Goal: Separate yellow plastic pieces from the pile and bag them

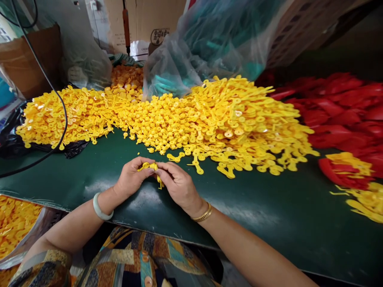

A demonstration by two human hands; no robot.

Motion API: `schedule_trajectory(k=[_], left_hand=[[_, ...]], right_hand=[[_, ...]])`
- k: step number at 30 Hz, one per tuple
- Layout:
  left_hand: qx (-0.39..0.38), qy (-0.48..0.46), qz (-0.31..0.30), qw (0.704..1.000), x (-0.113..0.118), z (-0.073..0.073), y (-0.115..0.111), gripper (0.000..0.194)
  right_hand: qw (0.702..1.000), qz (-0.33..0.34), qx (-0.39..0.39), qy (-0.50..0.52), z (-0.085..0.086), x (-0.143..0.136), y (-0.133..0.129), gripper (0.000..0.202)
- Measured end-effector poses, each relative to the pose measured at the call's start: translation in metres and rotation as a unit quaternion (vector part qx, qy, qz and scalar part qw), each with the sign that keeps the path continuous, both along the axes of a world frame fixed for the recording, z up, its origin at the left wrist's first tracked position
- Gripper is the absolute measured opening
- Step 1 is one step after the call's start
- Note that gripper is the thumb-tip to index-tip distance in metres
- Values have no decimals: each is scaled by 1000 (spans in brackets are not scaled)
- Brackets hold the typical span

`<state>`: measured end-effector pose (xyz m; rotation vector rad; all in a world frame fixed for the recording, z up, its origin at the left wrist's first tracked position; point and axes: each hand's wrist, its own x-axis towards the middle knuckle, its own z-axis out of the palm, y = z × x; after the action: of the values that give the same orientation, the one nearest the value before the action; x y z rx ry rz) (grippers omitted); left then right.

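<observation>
Yellow parts (pixel 153 166) lie between left hand (pixel 131 176) and right hand (pixel 180 185), both pinched closed on them.

Cardboard (pixel 149 16), rear of the counter (pixel 239 211): a dark printed emblem (pixel 160 36), rounded in outline, encloses bold characters that appear to be Chinese; their exact reading cannot be made out. Farther left on the same cardboard panel, small rows of dark print (pixel 120 35) are too fine to decipher. White packet (pixel 139 50), in front of the cardboard, below and to the left of the emblem: a short line of dark Latin capitals runs near its right side, apparently beginning with "CH"; the remaining letters are too small and blurred to read with certainty.
</observation>
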<state>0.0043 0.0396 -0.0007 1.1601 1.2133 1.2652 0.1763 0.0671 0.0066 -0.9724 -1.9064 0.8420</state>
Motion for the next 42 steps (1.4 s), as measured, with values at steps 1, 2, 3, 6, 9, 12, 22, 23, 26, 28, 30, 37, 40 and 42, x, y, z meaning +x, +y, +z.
schedule_trajectory(k=[1, 2, 3, 6, 9, 12, 22, 23, 26, 28, 30, 37, 40, 42], left_hand=[[-7, -10, 0, 1000, 0, 0, 1, 24], [-9, -10, 3, 1000, -1, -1, 1, 24], [-8, -5, 8, 1000, -1, -1, 2, 23], [-9, -18, 10, 1000, -2, 1, 3, 24], [-33, -91, -11, 995, 0, 3, 2, 27], [-50, -138, -18, 989, 2, 6, 1, 30], [85, 49, 18, 995, -2, 6, -1, 16], [112, 77, 19, 991, -2, 7, -2, 14], [164, 131, -1, 978, -2, 12, -4, 14], [169, 151, -3, 974, -1, 14, -5, 15], [150, 157, 13, 976, 0, 14, -6, 14], [35, -20, -2, 999, 2, 6, -2, 21], [-22, -144, -41, 989, 1, 1, 2, 28], [-39, -189, -60, 979, 0, -1, 4, 30]], right_hand=[[1000, 3, 23, -9, -1, 0, 0, 23], [999, 7, 43, -21, -3, 0, -1, 24], [998, 10, 59, -32, -4, 0, -1, 25], [995, 13, 81, -52, -5, 1, 0, 26], [992, 23, 105, -61, -4, 2, 2, 26], [988, 44, 131, -68, -2, 3, 4, 26], [989, 22, -129, 66, 5, -1, -1, 24], [979, 28, -177, 92, 5, -1, -2, 27], [953, 30, -265, 141, 6, -2, -4, 31], [949, 24, -274, 152, 7, -3, -4, 29], [952, 18, -262, 157, 8, -3, -5, 26], [960, 13, -229, 161, 7, -1, -5, 27], [953, 25, -242, 184, 6, 0, -4, 28], [949, 32, -251, 187, 7, 0, -3, 30]])
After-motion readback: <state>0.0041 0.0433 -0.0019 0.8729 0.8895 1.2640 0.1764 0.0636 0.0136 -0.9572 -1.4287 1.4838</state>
